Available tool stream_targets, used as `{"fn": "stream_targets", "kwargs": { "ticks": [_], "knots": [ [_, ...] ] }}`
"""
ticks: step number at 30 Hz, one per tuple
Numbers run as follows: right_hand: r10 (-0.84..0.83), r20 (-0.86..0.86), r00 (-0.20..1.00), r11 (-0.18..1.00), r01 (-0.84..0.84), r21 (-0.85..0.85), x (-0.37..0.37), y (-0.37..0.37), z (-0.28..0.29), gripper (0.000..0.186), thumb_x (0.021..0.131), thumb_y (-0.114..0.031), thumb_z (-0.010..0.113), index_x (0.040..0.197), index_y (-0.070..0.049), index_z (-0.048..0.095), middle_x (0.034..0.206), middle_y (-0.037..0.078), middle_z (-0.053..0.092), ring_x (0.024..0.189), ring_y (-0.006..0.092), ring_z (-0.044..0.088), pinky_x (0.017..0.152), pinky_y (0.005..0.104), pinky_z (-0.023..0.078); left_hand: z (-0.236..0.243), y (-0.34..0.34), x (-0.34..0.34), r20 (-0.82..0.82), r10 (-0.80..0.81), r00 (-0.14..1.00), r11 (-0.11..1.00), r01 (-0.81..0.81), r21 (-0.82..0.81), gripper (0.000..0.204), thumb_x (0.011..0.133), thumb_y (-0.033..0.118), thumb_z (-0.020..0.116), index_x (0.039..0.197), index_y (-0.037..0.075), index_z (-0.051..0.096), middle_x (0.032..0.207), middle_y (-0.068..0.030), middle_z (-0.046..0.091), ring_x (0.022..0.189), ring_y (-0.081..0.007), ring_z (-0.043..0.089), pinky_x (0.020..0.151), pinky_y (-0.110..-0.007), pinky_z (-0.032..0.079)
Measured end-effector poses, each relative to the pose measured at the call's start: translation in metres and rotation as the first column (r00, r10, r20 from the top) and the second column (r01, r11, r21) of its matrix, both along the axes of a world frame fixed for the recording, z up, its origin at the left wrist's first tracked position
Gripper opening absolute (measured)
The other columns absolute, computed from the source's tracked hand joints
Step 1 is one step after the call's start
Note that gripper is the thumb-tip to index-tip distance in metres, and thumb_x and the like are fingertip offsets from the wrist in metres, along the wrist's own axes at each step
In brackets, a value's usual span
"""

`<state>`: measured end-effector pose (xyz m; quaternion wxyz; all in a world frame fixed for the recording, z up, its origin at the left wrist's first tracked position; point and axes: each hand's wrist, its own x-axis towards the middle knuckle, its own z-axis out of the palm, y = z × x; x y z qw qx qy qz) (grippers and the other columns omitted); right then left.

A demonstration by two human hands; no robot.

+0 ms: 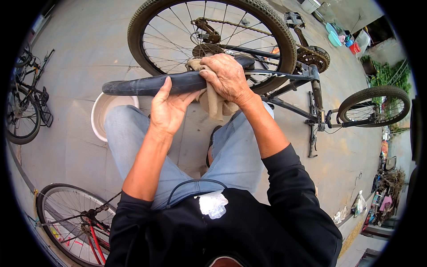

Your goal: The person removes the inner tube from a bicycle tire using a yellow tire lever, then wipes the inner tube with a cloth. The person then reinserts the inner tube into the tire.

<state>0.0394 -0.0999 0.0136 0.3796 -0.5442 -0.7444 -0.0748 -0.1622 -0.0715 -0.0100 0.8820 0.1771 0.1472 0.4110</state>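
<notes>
From where I stand, following the head view, the black inner tube (142, 85) is held across the near side of the rear wheel (135, 38), with its rounded end reaching out past that wheel's left. The left hand (168, 110), on the near side of the rear wheel, cradles the tube: thumb against its near face, fingers running along underneath. The right hand (227, 78), in front of the wheel's lower spokes, curls over a bunched tan cloth (212, 101) and the tube with it; how hard it presses, I can't tell.

It looks to me like a wiping step. To do it well, I'd let the left hand act as a firm rest just beside the cloth, so the tube doesn't twist or sag under the rub. The cloth would work best wrapped round the tube, drawn along in one direction with even, modest pressure; a hard tug could stretch the rubber. Its loose tail hangs toward the person from the wheel, so gathering that up should help it not to snag on the spokes. I'd also mind the white basin (95, 116) at the rear wheel's lower left: a dip there might wet the tube.
</notes>
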Motion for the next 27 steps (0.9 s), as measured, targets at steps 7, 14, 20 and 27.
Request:
{"fn": "stream_targets", "kwargs": {
  "ticks": [7, 14, 20, 27],
  "knots": [
    [-0.721, -0.067, 0.689, 0.692, 0.713, -0.112, 0.099, 0.002, -0.014, 0.038, 0.096, -0.037, 0.057, 0.081, -0.003, 0.064, 0.078, 0.020, 0.064, 0.075, 0.0370, 0.061, 0.068, 0.0465, 0.049, -0.008, -0.005, -0.004, 0.030, 0.010, 1.000, 1.000, -0.010, -0.011, 0.042, 0.102, 0.032, 0.051, 0.122, -0.006, 0.055, 0.125, -0.0228, 0.062, 0.123, -0.0366, 0.057, 0.112, -0.055, 0.040],
    [-0.358, -0.557, 0.749, 0.934, 0.291, -0.208, 0.046, -0.030, -0.021, 0.044, 0.095, -0.043, 0.059, 0.113, -0.003, 0.067, 0.107, 0.021, 0.066, 0.098, 0.0376, 0.062, 0.087, 0.0442, 0.048, -0.011, -0.009, -0.005, 0.063, 0.040, 0.997, 0.996, -0.035, -0.085, 0.041, 0.103, 0.028, 0.050, 0.122, -0.007, 0.055, 0.127, -0.0241, 0.060, 0.125, -0.0369, 0.055, 0.114, -0.055, 0.038],
    [-0.106, -0.399, 0.911, 0.962, 0.195, 0.190, -0.064, -0.029, -0.007, 0.028, 0.076, -0.013, 0.077, 0.101, -0.004, 0.068, 0.099, 0.010, 0.070, 0.098, 0.0309, 0.065, 0.091, 0.0420, 0.048, -0.019, -0.017, -0.008, 0.022, 0.022, 1.000, 0.996, -0.020, -0.082, 0.044, 0.104, 0.026, 0.047, 0.132, -0.007, 0.046, 0.136, -0.0214, 0.054, 0.131, -0.0339, 0.049, 0.116, -0.051, 0.036],
    [0.020, -0.021, 1.000, 0.985, -0.016, 0.169, -0.054, -0.042, -0.006, 0.032, 0.071, -0.003, 0.071, 0.102, -0.008, 0.070, 0.106, 0.005, 0.068, 0.098, 0.0271, 0.062, 0.084, 0.0380, 0.052, -0.032, -0.019, -0.011, 0.016, 0.008, 1.000, 0.992, -0.006, -0.129, 0.044, 0.100, 0.017, 0.052, 0.135, -0.007, 0.042, 0.136, -0.0212, 0.052, 0.128, -0.0344, 0.052, 0.114, -0.049, 0.040]
  ]
}}
